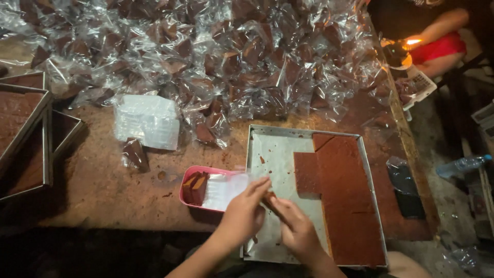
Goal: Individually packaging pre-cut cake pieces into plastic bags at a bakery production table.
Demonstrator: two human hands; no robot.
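Cake slab (345, 201) fills the tray's (272, 154) right side; container (206, 189) lies left of it.

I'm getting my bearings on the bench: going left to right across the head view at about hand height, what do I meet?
Stacked metal trays of brown slab → pink tub holding cut pieces → left hand → right hand, the two meeting on a small brown piece → brown slab in the metal tray → dark bag.
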